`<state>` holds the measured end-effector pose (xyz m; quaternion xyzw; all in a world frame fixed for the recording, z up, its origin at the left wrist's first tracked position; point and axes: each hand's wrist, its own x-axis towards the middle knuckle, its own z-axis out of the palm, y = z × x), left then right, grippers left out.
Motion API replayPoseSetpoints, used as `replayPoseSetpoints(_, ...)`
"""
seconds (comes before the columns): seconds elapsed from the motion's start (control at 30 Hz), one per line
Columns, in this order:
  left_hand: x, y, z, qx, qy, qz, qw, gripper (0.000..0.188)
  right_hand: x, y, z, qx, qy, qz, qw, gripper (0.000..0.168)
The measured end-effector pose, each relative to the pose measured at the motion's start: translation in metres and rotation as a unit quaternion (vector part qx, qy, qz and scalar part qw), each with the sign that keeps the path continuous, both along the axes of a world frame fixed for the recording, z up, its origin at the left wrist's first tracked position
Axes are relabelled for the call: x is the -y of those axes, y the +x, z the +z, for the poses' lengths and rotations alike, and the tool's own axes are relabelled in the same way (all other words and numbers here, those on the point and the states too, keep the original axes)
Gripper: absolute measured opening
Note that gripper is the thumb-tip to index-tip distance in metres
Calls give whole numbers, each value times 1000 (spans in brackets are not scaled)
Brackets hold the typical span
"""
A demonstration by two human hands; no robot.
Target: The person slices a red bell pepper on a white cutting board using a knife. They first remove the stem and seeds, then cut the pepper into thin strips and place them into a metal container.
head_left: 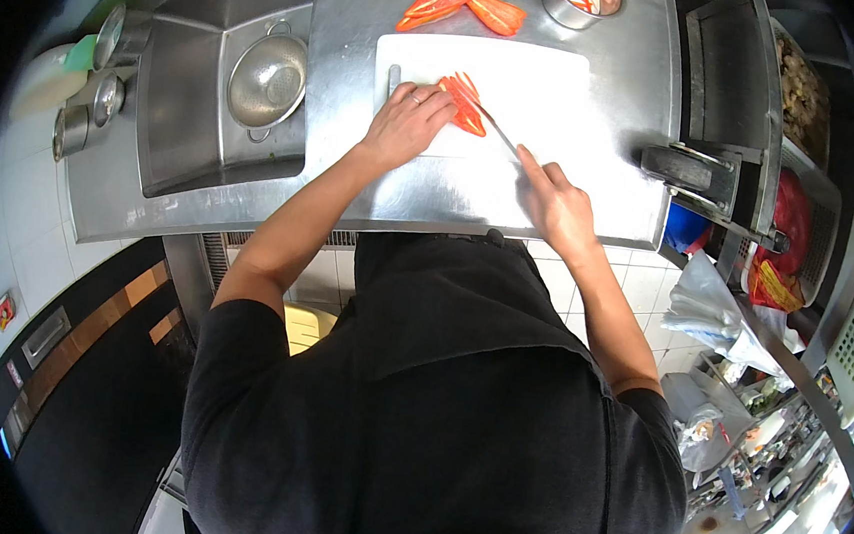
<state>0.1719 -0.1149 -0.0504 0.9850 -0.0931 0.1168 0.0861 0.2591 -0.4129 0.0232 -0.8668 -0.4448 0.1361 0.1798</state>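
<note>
On a white cutting board lies a flattened piece of red pepper, partly cut into narrow strips at its far end. My left hand holds the pepper down from its left side, fingertips bent over it. In my right hand is the handle of a knife, whose blade slants up and left to the pepper. The blade meets the pepper just right of my left fingers. A narrow grey shape shows beyond my left hand; I cannot tell what it is.
Larger red pepper pieces lie behind the board on the steel counter. A metal bowl there contains red and white pieces. Left is a sink with a colander. A caster wheel juts in at right.
</note>
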Motion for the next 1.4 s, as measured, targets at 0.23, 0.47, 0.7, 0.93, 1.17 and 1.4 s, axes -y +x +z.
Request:
replayPoseSetpoints(0.23,1,-4,4,15,-15,-1,1000,26,-56,7,-18,-6,12,-5,1000,70)
replayPoseSetpoints(0.47,2,-3,4,24,-20,-5,1000,26,-44,8,-16,-14,3,-32,999,69)
replayPoseSetpoints(0.7,1,-1,1,19,-14,-2,1000,27,-67,12,4,-1,12,-7,1000,66)
replayPoseSetpoints(0.93,2,0,1,18,-44,3,999,29,-83,20,-5,27,-7,24,999,60)
replayPoseSetpoints(1.17,3,1,-1,43,-54,8,998,18,-87,18,3,13,-25,21,999,66)
replayPoseSetpoints(1.4,2,1,-1,32,-48,9,998,24,-86,19,-2,29,-20,32,999,60)
